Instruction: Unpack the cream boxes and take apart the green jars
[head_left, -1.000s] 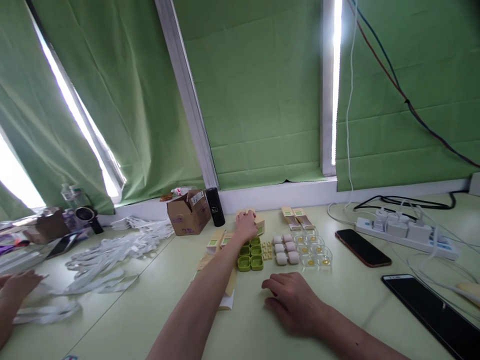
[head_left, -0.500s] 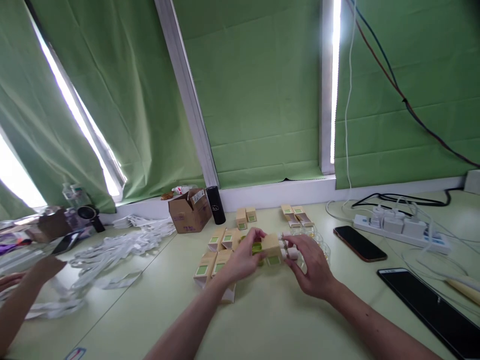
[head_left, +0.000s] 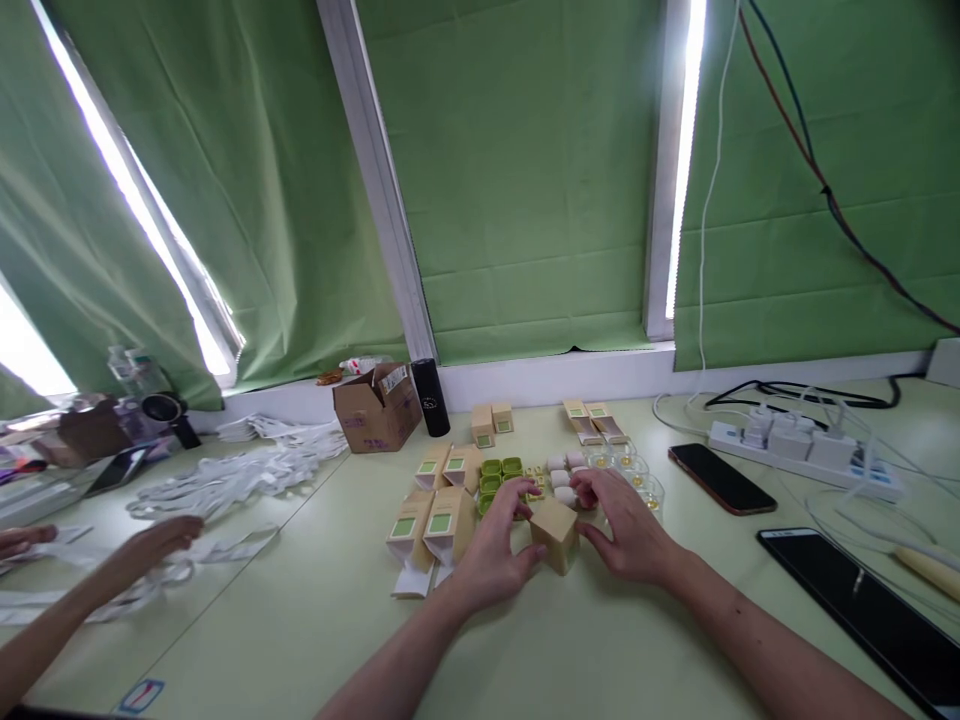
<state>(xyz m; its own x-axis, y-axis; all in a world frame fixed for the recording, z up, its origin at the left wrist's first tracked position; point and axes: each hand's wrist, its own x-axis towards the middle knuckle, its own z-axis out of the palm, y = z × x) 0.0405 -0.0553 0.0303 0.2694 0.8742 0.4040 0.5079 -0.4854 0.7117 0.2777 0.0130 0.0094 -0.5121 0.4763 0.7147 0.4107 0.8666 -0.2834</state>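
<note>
A small kraft-paper box [head_left: 555, 535], with plain faces toward me, sits between my hands low over the table. My left hand [head_left: 495, 550] has its thumb and fingers curved against the box's left side. On the opposite side, my right hand [head_left: 626, 525] grips it with thumb and fingertips. Just behind are small green square containers [head_left: 491, 485], several white round-topped pieces [head_left: 562, 478] and clear round cups [head_left: 630, 465] with yellowish centres. Left of these stand kraft boxes with green labels [head_left: 450, 520], some with flaps out at the bottom.
Two small boxes [head_left: 491, 422] and two open ones [head_left: 595, 422] stand farther back. A carton [head_left: 376, 410] and black cylinder [head_left: 430, 397] are by the wall. Phones [head_left: 720, 478] and a power strip [head_left: 806, 460] lie right. Another person's hand [head_left: 161, 545] handles white straps [head_left: 247, 475] at left.
The small box has come down and toward me, and turned so its green label no longer shows. The green containers are now uncovered. The other person's hand has moved right over the straps.
</note>
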